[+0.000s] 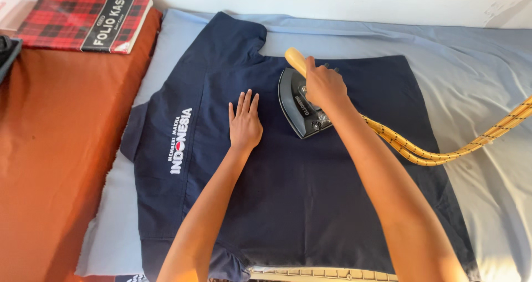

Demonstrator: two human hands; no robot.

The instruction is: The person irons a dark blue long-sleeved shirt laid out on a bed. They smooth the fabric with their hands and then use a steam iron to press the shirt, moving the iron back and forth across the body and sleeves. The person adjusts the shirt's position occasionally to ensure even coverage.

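Iron (pixel 303 107) | gripped by right hand (pixel 323 85) | left hand (pixel 244 122) flat beside, on shirt (pixel 310 193)

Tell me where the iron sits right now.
In the head view the iron rests on the navy shirt, upper centre, with the right hand in a grip on its yellow handle; the left hand lies flat beside it.

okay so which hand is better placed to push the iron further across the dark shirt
Right. The right hand is closed around the iron by its yellow handle, while the left hand lies flat and open on the navy shirt beside it.
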